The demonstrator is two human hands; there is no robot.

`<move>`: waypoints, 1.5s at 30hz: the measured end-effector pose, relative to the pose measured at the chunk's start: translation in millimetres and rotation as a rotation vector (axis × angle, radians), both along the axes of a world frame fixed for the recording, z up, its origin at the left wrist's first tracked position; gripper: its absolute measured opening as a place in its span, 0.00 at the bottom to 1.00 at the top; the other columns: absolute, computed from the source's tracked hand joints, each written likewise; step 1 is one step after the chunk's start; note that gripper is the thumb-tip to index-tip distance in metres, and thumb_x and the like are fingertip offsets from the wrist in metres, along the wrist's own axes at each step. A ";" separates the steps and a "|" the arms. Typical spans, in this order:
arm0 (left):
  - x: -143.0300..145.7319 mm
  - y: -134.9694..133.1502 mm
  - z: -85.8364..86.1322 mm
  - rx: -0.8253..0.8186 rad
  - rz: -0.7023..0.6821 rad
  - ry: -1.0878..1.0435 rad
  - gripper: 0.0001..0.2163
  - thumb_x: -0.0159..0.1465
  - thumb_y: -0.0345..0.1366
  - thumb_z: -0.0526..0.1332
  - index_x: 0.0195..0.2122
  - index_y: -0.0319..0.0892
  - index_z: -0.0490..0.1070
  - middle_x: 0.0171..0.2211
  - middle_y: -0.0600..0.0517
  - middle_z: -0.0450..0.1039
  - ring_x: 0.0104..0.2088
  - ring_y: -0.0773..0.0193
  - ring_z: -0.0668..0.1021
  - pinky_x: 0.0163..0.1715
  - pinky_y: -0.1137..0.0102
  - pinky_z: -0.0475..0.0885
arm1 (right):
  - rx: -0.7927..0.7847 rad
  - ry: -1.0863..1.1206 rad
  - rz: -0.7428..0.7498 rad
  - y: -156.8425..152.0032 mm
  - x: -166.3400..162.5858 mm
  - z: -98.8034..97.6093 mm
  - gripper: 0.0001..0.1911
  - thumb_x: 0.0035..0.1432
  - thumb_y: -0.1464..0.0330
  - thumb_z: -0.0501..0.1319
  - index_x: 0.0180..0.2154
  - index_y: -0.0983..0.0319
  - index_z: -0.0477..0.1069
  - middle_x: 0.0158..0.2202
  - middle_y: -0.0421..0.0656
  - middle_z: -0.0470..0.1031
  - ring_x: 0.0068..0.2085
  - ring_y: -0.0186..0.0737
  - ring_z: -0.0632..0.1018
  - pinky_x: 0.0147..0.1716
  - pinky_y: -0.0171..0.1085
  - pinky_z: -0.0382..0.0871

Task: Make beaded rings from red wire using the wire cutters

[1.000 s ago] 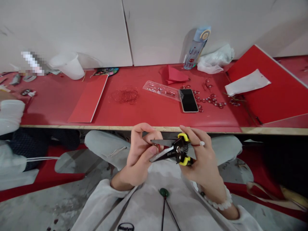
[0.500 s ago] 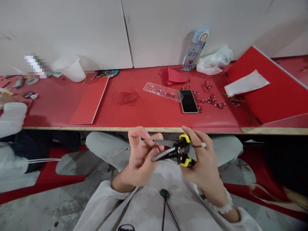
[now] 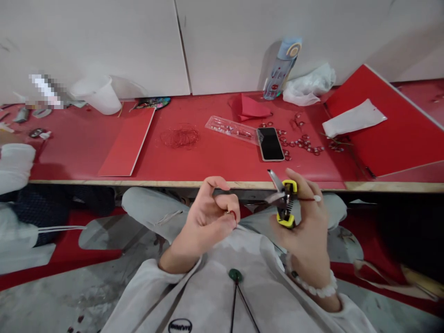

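Observation:
My left hand (image 3: 208,217) is held in front of my chest, below the edge of the red table (image 3: 215,162). Its thumb and fingers pinch a small red wire ring (image 3: 231,214). My right hand (image 3: 301,217) grips black pliers with yellow handles (image 3: 283,201). The pliers point up and away from the left hand, with their jaws slightly apart. The two hands are apart.
On the table lie a black phone (image 3: 270,144), a coil of red wire (image 3: 180,137), a clear plastic tray (image 3: 231,129), several small red rings (image 3: 305,142), a red board (image 3: 129,140), a white cup (image 3: 97,94), a bottle (image 3: 281,69) and a white plastic bag (image 3: 308,85). Another person's sleeve (image 3: 15,164) shows at the left.
The pliers' jaws were at the ring in my left hand. My right hand has swung them up and to the right, away from the ring, which my left hand still pinches.

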State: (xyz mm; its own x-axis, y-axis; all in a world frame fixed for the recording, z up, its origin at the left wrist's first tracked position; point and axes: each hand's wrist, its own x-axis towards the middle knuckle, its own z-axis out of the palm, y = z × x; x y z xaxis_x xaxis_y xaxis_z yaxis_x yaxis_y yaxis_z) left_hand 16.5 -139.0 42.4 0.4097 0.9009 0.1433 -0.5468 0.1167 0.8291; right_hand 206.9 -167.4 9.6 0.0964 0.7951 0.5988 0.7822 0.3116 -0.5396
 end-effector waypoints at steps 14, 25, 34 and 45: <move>-4.6 13.1 -4.0 0.072 0.211 0.057 0.10 0.57 0.39 0.77 0.29 0.44 0.78 0.20 0.57 0.68 0.23 0.69 0.70 0.26 0.73 0.68 | -0.016 -0.083 0.177 -2.9 7.0 -4.8 0.47 0.44 0.75 0.59 0.68 0.57 0.62 0.51 0.51 0.75 0.49 0.55 0.80 0.47 0.50 0.79; -0.3 4.1 -1.6 0.030 0.232 0.016 0.10 0.64 0.42 0.72 0.34 0.44 0.73 0.22 0.58 0.64 0.25 0.70 0.68 0.27 0.75 0.66 | 0.029 -0.113 0.178 1.9 2.2 -3.5 0.48 0.43 0.75 0.59 0.69 0.57 0.60 0.48 0.50 0.75 0.46 0.54 0.79 0.47 0.51 0.77; 0.2 3.0 1.7 0.143 0.186 -0.032 0.04 0.70 0.37 0.65 0.42 0.45 0.72 0.24 0.59 0.61 0.24 0.71 0.66 0.27 0.77 0.67 | 0.012 -0.094 0.207 0.4 3.3 -5.0 0.51 0.41 0.75 0.58 0.70 0.57 0.59 0.50 0.51 0.74 0.49 0.56 0.79 0.49 0.52 0.77; -11.0 1.2 -6.3 0.169 0.238 0.129 0.08 0.68 0.42 0.66 0.42 0.43 0.77 0.29 0.53 0.67 0.28 0.67 0.68 0.25 0.73 0.63 | -0.123 0.033 0.290 -2.2 3.4 -14.2 0.47 0.46 0.75 0.59 0.70 0.55 0.58 0.57 0.52 0.72 0.55 0.56 0.78 0.52 0.53 0.77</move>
